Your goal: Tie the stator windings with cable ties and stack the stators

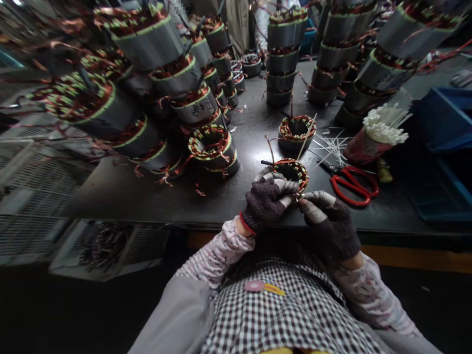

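A small motor stator point(304, 178) with copper windings and pale slot liners lies on the dark bench point(206, 201) in front of me. My left hand point(269, 196), in a dark glove with pale-wrapped fingertips, is closed on its near left side. At the near right rim my right hand point(330, 219), gloved alike, pinches with thumb and forefinger. What it pinches is too small to make out; a whitish bit shows at the fingertips. Just behind is a second stator point(295, 143), a thin pale stick point(307, 137) leaning by it. Red-handled scissors point(357, 186) lie to the right.
Tall stator stacks stand at the left point(199, 110), back middle point(282, 61) and right point(334, 59). Loose white sticks point(330, 147) lie beside a red cup point(368, 146) full of white sticks point(387, 123). Blue bins point(448, 118) are far right, crates point(33, 182) lower left.
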A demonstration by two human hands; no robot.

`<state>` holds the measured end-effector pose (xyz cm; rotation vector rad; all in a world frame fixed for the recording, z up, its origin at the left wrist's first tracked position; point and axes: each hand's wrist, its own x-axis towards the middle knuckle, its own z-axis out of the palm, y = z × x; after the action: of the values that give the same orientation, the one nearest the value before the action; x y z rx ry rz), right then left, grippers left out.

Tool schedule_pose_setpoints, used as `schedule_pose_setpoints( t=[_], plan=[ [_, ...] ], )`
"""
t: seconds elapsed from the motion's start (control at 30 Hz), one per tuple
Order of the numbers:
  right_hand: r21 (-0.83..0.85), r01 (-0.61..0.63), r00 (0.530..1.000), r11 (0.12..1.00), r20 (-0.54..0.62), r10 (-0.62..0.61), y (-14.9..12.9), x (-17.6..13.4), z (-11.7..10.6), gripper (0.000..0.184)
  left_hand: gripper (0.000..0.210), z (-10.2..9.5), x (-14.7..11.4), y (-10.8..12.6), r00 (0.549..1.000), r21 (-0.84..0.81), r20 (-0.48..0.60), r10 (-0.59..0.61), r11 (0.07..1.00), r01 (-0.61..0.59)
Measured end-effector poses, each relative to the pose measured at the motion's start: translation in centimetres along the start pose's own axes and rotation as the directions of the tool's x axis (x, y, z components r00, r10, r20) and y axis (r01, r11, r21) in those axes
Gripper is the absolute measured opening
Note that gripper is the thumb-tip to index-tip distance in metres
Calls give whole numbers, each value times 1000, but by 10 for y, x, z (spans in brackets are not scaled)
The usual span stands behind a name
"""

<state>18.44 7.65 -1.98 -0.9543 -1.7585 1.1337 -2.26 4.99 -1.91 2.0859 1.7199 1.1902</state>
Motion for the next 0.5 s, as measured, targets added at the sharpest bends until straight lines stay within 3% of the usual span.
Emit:
schedule_pose_setpoints(
  t=[0.27,0.37,0.5],
  plan=[
    [-57,-30,997,998,76,34,13,18,-2,23,27,-3,1,1,999,13,49,-23,1000,23],
    [-185,86,994,979,88,-70,12,19,-3,17,26,-5,1,2,998,-20,57,-12,1000,13],
    [-386,266,959,883,17,-282,7,12,-3,17,22,-6,2,3,999,-56,33,-16,998,18]
  ],
)
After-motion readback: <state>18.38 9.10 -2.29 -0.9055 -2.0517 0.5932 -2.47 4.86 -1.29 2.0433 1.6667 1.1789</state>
